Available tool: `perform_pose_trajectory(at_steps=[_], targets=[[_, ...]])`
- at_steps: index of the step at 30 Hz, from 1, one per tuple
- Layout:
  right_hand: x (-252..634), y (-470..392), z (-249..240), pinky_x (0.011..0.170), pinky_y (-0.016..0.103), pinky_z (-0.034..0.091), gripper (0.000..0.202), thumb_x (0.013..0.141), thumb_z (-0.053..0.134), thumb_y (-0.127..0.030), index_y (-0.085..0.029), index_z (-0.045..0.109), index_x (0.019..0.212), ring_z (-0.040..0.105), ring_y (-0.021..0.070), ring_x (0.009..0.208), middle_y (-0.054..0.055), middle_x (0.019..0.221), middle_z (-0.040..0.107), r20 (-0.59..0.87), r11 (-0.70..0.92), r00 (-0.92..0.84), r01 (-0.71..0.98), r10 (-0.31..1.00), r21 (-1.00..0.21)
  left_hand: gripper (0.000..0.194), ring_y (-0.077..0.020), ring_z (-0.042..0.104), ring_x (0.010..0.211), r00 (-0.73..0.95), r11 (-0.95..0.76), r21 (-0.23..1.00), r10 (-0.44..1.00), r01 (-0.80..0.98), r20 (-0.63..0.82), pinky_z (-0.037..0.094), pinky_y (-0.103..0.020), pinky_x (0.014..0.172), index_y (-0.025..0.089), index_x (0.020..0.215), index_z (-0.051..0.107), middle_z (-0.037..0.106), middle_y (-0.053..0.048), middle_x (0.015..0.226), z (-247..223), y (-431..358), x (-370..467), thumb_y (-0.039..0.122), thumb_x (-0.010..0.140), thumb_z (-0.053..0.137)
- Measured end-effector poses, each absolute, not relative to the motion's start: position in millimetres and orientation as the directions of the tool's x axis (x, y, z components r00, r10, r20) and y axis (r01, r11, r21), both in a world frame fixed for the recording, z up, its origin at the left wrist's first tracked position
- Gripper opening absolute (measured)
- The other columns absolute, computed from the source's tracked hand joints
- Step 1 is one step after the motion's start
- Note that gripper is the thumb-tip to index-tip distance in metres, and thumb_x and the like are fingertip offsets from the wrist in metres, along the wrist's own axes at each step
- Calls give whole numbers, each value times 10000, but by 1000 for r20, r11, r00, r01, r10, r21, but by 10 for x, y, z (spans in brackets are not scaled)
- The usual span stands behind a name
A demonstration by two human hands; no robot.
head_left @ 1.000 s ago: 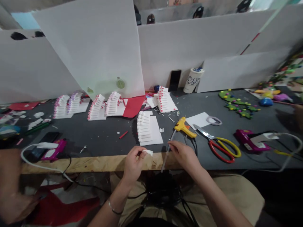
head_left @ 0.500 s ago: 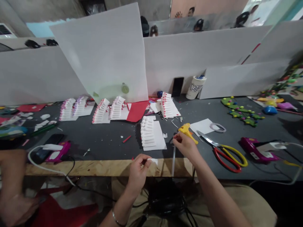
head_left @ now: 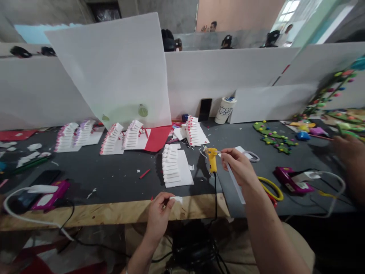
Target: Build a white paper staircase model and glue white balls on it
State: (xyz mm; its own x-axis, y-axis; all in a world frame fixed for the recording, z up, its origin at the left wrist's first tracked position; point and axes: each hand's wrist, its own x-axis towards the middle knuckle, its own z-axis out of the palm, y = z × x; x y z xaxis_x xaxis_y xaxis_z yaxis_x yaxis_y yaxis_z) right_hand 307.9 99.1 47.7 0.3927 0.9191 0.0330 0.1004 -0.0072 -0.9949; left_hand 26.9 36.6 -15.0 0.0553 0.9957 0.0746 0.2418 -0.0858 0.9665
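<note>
Near the table's front edge, my left hand is closed in a pinch on a small white paper piece. My right hand has its fingers closed on a long translucent glue stick, which slants down beneath it. Right by those fingertips is a yellow glue gun, its handle and black cord pointing toward me; whether the fingers touch it I cannot tell. Between my hands and beyond them lies a white card bearing a fanned row of white paper pieces.
Several fanned sets with pink tips lie farther back. Red-and-yellow-handled scissors are partly behind my right forearm. Purple power blocks with cables sit at both sides. A cup and a phone stand at the back. Another person's hand is far right.
My right hand has moved right with the glue stick. The glue gun has turned so its handle points toward me. My left hand keeps its pinch on the paper piece.
</note>
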Motion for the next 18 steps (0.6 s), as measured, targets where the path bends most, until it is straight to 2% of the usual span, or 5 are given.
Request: perform_pose_trajectory(at_steps=[8,14,18], targets=[[3195,1082,557,457,251,332,208,709,583,-412,-220,558,785,434,113,486,-43,581,515,95,-18,371,289,924,-957,355,-166,586,673,38,-91,960,996,264,83,479,-248,599,171,784,712,642,-43,737,-159,408,237,520,781,649],[2936,1014,378,556,260,375,66,712,563,-259,-222,582,764,512,132,558,-37,616,589,104,32,120,492,987,-870,414,-155,560,625,33,-35,974,999,224,28,467,-240,549,170,775,712,627,-38,715,-157,412,225,581,742,665],[2763,902,243,564,242,376,59,740,551,-201,-218,604,758,530,125,578,-40,629,595,71,79,-36,565,997,-822,436,-136,520,571,29,13,981,999,191,-19,422,-220,507,170,749,709,597,-15,635,-74,425,239,600,684,707]])
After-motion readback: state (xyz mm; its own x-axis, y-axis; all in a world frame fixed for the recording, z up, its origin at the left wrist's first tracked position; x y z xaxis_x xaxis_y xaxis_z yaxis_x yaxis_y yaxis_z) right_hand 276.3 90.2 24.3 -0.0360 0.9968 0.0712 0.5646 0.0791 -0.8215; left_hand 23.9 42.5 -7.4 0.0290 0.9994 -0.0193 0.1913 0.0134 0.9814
